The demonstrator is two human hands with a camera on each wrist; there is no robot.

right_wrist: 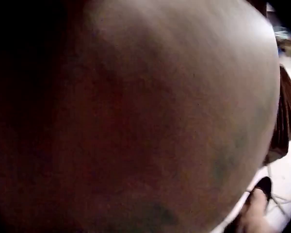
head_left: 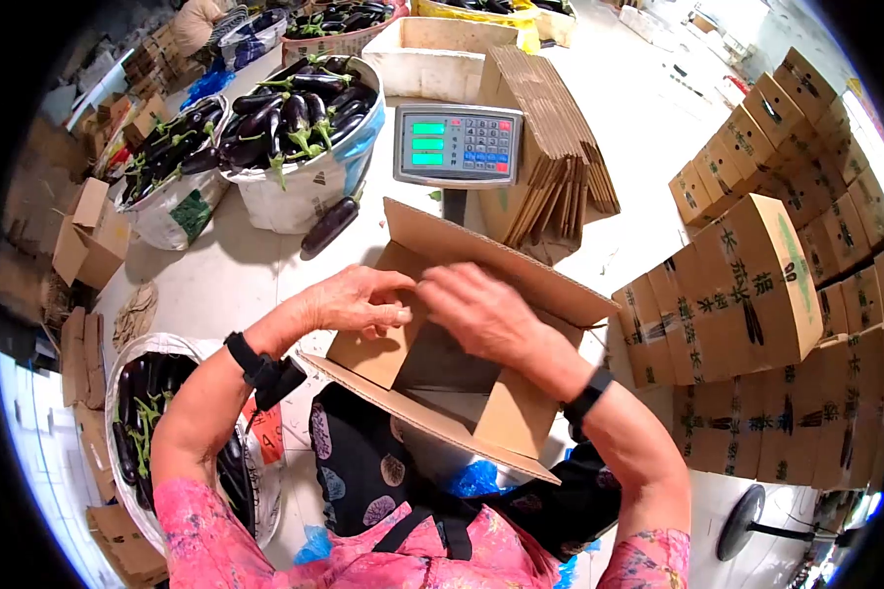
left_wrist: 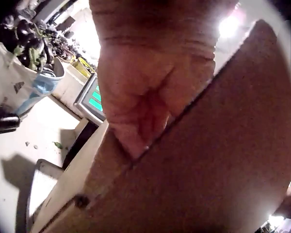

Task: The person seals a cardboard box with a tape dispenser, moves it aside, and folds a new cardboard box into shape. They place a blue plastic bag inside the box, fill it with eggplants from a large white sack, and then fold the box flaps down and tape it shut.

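Note:
An open cardboard box [head_left: 393, 393] stands in front of the person, its flaps folded outward or upright. Over its left end, the left hand [head_left: 363, 299] has loosely bent fingers beside the left flap, holding nothing. The right hand [head_left: 481, 309], blurred by motion, reaches across the box with its fingers close to the left hand's fingertips. In the left wrist view a cardboard flap [left_wrist: 218, 160] covers part of the left hand [left_wrist: 140, 92]. Brown cardboard [right_wrist: 160, 107] fills most of the right wrist view, where the right hand is hidden.
Behind the box are a digital scale [head_left: 457, 145] and a stack of flattened cartons [head_left: 550, 147]. Sacks of eggplants [head_left: 300, 118] stand at the left, with a loose eggplant [head_left: 331, 226] on the floor. Another eggplant sack [head_left: 152, 339] is by the left arm. Packed cartons [head_left: 727, 285] are piled at right.

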